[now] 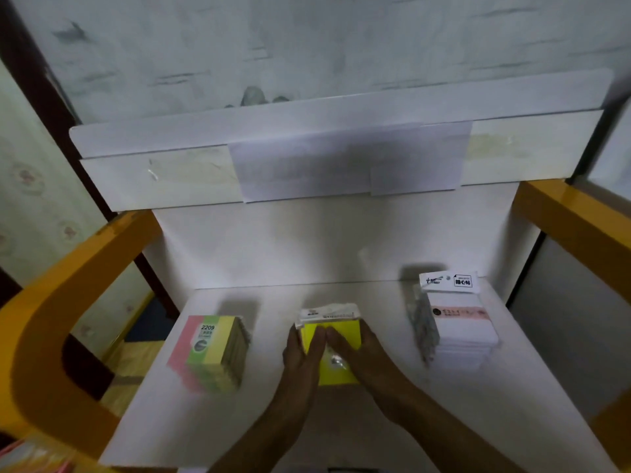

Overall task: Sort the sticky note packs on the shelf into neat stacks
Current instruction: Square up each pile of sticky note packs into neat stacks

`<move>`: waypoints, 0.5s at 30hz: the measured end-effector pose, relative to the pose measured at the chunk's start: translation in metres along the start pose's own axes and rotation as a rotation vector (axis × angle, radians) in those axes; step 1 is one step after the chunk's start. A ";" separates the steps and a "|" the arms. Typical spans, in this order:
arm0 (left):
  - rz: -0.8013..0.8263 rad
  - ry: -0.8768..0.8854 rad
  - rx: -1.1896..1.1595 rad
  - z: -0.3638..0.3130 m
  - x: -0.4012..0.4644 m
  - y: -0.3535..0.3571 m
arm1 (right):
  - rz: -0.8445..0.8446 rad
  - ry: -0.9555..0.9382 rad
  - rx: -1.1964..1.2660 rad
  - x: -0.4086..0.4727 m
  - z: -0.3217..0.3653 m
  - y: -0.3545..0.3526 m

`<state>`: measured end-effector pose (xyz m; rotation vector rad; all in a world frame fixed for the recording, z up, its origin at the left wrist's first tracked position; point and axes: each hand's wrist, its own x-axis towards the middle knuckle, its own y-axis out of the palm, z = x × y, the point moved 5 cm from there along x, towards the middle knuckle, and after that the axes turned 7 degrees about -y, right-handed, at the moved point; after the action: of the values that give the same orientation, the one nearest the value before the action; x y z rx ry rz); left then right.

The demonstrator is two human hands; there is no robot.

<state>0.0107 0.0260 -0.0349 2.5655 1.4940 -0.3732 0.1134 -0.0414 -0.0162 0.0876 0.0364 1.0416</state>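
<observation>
White shelf point(341, 421) with orange side rails point(44, 336) stands against a scuffed pale wall, and three groups of sticky note packs sit on it in a row. Both forearms reach in from the bottom edge and converge on the yellow stack point(333, 349) in the middle. The left hand point(302, 353) lies along the stack's left side, fingers fairly straight and pressed against it, fingertips pointing toward the back. The right hand point(355, 349) mirrors it on the right side and partly over the top, fingers extended and flat on the wrapper; the two hands' fingertips nearly meet on top. To the left, well apart, sits a pink, green and yellow striped stack point(211, 353), slightly skewed. To the right stands a white stack point(457, 332) with a printed header card at its back.
</observation>
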 end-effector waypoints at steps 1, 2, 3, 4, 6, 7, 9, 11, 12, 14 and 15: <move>0.026 0.026 -0.035 -0.005 -0.009 0.002 | -0.010 -0.016 0.036 -0.004 -0.001 -0.001; 0.054 0.036 -0.080 -0.007 -0.016 0.003 | -0.022 -0.034 0.068 -0.007 -0.004 -0.002; 0.081 0.024 -0.111 -0.006 -0.019 0.003 | -0.039 -0.034 0.091 -0.010 -0.007 -0.002; 0.112 0.011 -0.124 -0.005 -0.021 0.002 | -0.054 -0.012 0.110 -0.011 -0.015 -0.003; 0.184 0.016 -0.107 -0.008 -0.024 -0.002 | -0.024 0.018 0.128 -0.014 -0.019 -0.005; 0.221 0.020 -0.086 -0.009 -0.025 -0.004 | 0.020 0.014 0.140 -0.015 -0.018 -0.005; 0.294 0.030 -0.016 -0.013 -0.026 -0.008 | 0.119 0.006 0.152 -0.015 -0.014 -0.005; 0.333 0.074 0.088 -0.017 -0.027 -0.010 | 0.184 -0.056 0.108 -0.016 -0.001 -0.007; 0.342 0.104 0.157 -0.018 -0.025 -0.012 | 0.197 -0.118 0.056 -0.016 0.006 -0.008; 0.345 0.141 0.308 -0.019 -0.024 -0.015 | 0.209 -0.219 -0.077 -0.016 0.013 -0.010; 0.366 0.143 0.367 -0.015 -0.022 -0.014 | 0.213 -0.234 -0.118 -0.016 0.012 -0.008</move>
<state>-0.0102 0.0186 -0.0141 3.1364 1.0326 -0.4569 0.1137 -0.0598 -0.0047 0.1074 -0.2518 1.2382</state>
